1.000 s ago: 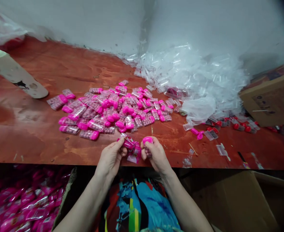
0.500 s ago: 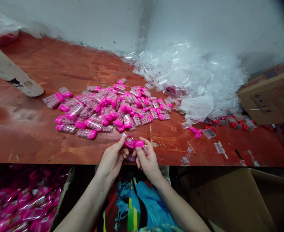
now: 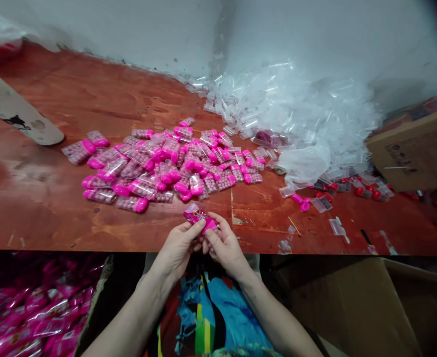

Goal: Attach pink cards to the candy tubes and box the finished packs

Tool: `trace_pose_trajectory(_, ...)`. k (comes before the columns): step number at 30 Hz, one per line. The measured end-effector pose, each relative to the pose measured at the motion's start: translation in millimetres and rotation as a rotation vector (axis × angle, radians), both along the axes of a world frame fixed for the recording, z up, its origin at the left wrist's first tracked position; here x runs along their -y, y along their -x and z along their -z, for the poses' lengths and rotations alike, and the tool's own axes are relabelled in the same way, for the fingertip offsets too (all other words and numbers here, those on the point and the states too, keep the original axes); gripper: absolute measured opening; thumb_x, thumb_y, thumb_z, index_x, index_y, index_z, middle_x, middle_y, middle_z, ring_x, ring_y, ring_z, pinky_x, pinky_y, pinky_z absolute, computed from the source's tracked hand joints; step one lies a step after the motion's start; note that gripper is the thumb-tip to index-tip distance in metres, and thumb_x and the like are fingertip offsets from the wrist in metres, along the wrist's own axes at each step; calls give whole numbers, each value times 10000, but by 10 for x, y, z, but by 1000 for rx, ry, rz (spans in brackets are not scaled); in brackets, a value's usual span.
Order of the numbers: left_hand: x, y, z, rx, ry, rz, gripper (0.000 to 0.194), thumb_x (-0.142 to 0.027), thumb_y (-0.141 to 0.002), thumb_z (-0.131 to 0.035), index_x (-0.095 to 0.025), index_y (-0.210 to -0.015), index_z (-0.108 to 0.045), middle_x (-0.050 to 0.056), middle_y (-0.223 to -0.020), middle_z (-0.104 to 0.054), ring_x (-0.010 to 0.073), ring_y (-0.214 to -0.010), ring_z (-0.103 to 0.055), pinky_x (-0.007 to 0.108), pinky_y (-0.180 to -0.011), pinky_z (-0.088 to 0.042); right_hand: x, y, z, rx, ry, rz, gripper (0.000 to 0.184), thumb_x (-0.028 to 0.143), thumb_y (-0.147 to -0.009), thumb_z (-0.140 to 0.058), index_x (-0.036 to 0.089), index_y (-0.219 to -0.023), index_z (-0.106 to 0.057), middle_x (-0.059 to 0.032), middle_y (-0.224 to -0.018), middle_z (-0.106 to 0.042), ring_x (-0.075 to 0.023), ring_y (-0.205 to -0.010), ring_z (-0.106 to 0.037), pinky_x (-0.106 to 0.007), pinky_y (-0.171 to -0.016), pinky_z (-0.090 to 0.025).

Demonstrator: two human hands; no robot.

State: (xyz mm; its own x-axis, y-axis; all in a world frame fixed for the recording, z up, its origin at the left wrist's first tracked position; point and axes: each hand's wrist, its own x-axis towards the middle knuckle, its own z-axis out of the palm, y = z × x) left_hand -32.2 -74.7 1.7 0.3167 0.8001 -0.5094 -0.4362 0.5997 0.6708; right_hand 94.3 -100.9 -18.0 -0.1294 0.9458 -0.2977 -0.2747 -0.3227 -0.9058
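Between my two hands is a small pink printed packet (image 3: 196, 214), held just above the table's front edge. My left hand (image 3: 179, 246) is closed on its left side, thumb lying across the front. My right hand (image 3: 225, 246) pinches its lower right end, and the fingers hide part of it. Whether a pink-capped box sits inside the packet I cannot tell now. Beyond my hands lies a heap of clear candy boxes with pink caps (image 3: 158, 163), filled with pale pink balls.
On the red-brown table (image 3: 102, 89), a mound of clear empty boxes (image 3: 300, 109) rests against the wall. Red-capped boxes (image 3: 370, 191) lie right, beside a cardboard carton (image 3: 411, 144). A pale bottle (image 3: 21, 111) lies left. Below are pink packets (image 3: 35, 307) and an open carton (image 3: 367, 302).
The packet has turned in my hands, its printed end now tilting up and left. My left thumb has moved right across its front. The pink cap seen before is now covered.
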Motion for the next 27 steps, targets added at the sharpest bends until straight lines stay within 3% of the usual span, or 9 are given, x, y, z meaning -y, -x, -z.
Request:
trace_pose_trajectory(4, 11, -1, -34, -44, 20, 45, 336, -409, -719, -779, -89, -689, -681, 56, -589, -627, 72, -466, -493, 178, -422, -261, -1, -62, -20, 94, -115, -81, 527, 389, -905, -610, 245, -1365, -396, 61, -676, -545, -87, -579, -533, -205, -565, -416)
trace_pose_trajectory(7, -12, 25, -57, -42, 47, -49, 350, -415, -676, -814, -100, -654, -664, 22, -555, -582, 60, -472, -456, 168, -414, -261, 13, -125, -90, 17, -107, -123, 601, 371, -902, -622, 297, -1410, -310, 12, -871, -604, -95, -658, -558, -212, -585, -437)
trace_pose_trajectory(9, -23, 37, -67, -29, 47, -81, 369, -435, -666, -817, -107, -644, -651, 10, -541, -559, 61, -467, -444, 170, -409, -269, 33, -152, -123, -23, -74, -157, 588, 387, -923, -588, 301, -1423, -290, 12, -855, -592, -76, -577, -505, -182, -499, -385)
trace_pose_trajectory(14, 8, 39, -75, -30, -9, 10, 351, -450, -728, -765, -122, -693, -645, 6, -520, -550, 74, -452, -453, 181, -413, -274, 83, -120, -103, -112, 0, -181, 602, 444, -957, -499, 299, -1465, -210, 68, -695, -522, -39, -374, -272, -163, -361, -248)
trace_pose_trajectory(19, 51, 70, -59, -133, -45, 23, 307, -421, -759, -744, -130, -739, -651, -8, -489, -542, 58, -424, -422, 171, -412, -236, 87, -50, -99, 94, -94, -46, 542, 407, -910, -596, 270, -1395, -397, 13, -786, -558, -81, -563, -473, -167, -452, -369)
trace_pose_trajectory(24, 126, 76, -25, -23, -25, 69, 344, -457, -825, -662, -118, -766, -661, 33, -557, -594, 55, -428, -402, 180, -414, -235, 34, -121, -147, -268, 148, -249, 579, 443, -939, -528, 279, -1435, -276, 72, -656, -545, -19, -335, -183, -134, -315, -172)
trace_pose_trajectory(27, 193, 44, -17, 39, -5, 99, 357, -475, -829, -647, -130, -737, -643, 19, -575, -574, 56, -420, -410, 189, -410, -248, 30, -137, -150, -257, 123, -224, 627, 455, -927, -552, 277, -1447, -252, 87, -623, -529, -20, -323, -207, -130, -311, -189)
